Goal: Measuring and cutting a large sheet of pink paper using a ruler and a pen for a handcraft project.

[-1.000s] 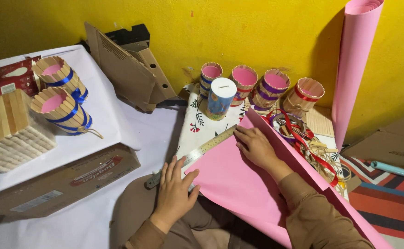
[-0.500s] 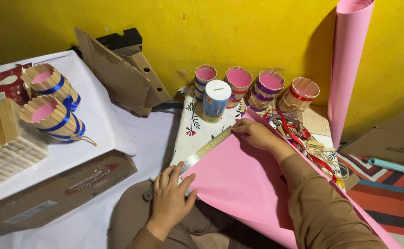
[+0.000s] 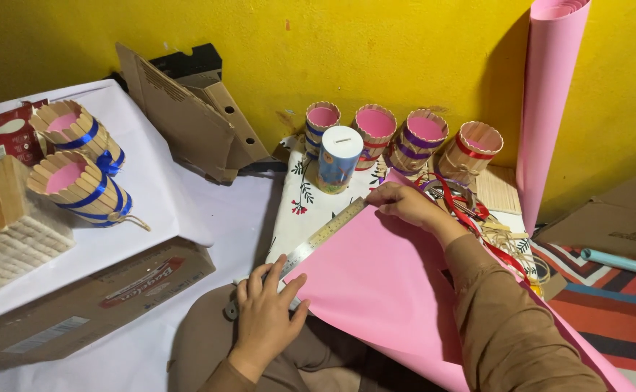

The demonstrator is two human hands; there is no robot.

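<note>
Head view: left hand (image 3: 266,313) lies flat, fingers spread, pressing the near end of a metal ruler (image 3: 311,243) along the pink paper sheet's (image 3: 387,279) left edge. Right hand (image 3: 404,203), fingers curled, pins the ruler's far end beside a white cylindrical tin (image 3: 338,159).

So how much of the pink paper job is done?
Done: four stick cups by the yellow wall and two on the white table already have pink inside and ribbon around them. In hand: the left hand presses a metal ruler along the edge of the pink sheet, and the right hand holds its far end. Left: the sheet looks uncut, and the pink roll stands unused.
</note>
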